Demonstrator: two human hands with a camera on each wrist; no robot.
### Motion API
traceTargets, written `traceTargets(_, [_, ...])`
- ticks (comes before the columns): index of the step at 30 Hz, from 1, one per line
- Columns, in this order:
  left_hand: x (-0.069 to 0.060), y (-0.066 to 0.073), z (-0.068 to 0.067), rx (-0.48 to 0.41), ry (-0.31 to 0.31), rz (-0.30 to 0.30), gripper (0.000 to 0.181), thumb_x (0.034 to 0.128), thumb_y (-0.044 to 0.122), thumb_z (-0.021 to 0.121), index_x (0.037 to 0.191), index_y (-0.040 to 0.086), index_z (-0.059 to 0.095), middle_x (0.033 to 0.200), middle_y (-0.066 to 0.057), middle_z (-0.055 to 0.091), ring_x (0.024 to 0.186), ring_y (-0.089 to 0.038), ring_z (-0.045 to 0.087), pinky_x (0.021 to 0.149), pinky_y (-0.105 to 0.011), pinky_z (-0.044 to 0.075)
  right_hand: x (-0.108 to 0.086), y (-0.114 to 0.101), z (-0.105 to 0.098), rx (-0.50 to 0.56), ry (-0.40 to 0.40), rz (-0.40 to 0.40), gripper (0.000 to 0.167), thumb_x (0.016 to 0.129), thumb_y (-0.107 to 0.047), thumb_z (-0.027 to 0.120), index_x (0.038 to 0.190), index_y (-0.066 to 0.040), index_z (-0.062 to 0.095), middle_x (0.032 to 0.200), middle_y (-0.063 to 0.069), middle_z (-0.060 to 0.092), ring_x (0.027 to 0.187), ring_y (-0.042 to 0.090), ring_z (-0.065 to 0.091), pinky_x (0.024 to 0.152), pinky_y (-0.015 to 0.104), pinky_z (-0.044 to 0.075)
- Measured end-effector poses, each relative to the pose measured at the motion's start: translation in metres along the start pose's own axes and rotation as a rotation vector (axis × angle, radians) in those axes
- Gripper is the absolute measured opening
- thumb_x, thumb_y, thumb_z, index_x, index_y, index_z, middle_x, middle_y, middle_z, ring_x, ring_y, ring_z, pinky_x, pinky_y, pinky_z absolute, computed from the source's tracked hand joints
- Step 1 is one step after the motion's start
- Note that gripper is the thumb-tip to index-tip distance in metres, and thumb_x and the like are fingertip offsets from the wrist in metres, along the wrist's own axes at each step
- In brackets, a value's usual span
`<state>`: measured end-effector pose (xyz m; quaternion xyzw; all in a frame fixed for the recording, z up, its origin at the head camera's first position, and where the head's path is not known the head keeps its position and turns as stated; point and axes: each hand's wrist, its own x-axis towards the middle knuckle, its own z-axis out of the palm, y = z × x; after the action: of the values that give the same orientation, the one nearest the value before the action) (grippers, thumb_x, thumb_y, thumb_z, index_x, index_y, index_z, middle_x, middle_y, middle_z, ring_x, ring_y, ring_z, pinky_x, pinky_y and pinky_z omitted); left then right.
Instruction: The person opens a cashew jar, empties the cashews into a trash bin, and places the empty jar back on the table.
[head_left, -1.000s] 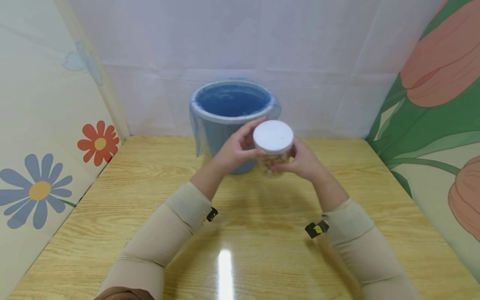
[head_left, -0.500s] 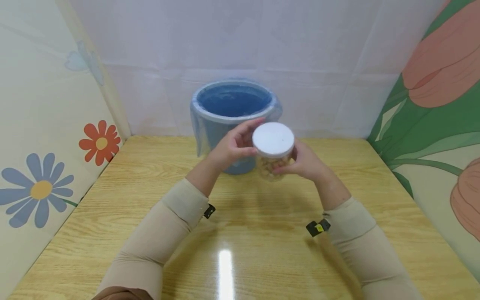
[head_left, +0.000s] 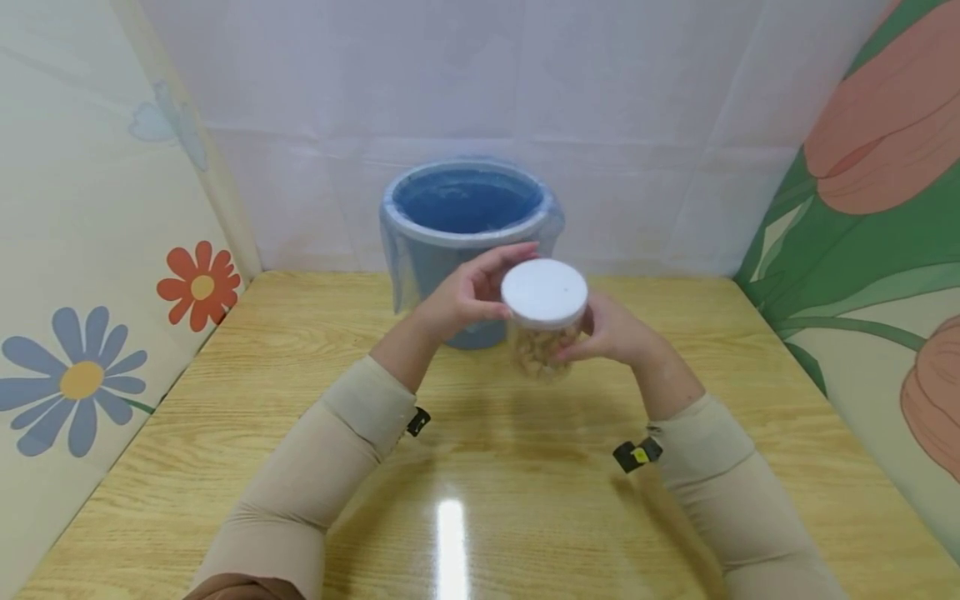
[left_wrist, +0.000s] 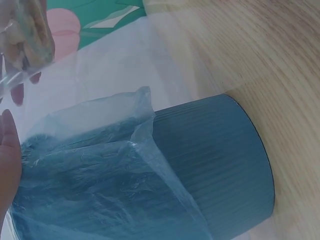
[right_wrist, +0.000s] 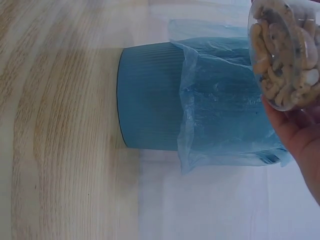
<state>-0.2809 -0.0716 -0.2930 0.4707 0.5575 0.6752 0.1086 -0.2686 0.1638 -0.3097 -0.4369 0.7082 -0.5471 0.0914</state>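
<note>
While the right hand (head_left: 613,332) grips the clear jar (head_left: 534,352), thumb across its near right side and other fingers behind, the left hand (head_left: 465,293) arches round the white lid (head_left: 543,290). Left thumb at lid's near left edge, fingers partly spread, reaching behind; far-side contact hidden. Jar roughly upright between both hands, raised off the wood-grain tabletop (head_left: 555,517), just in front of the blue bin (right_wrist: 150,95). Nut-like pieces (right_wrist: 280,55) inside. Translucent bag (right_wrist: 225,95) draped over bin's rim.
</note>
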Motion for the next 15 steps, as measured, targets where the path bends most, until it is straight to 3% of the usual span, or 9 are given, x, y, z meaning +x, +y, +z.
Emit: traceTargets(15, [0.0020, -0.0028, 0.0047, 0.008, -0.007, -0.026, 0.100, 0.0686, 0.037, 0.078, 0.141, -0.005, 0.023, 0.136, -0.024, 0.038, 0.120, -0.028, 0.044, 0.100, -0.042, 0.040, 0.0005, 0.0020, -0.0018, -0.008, -0.013, -0.012, 0.088, 0.063, 0.004, 0.075, 0.136, 0.005, 0.026, 0.131, 0.016, 0.041, 0.120, 0.025, 0.042, 0.103, 0.043, 0.035])
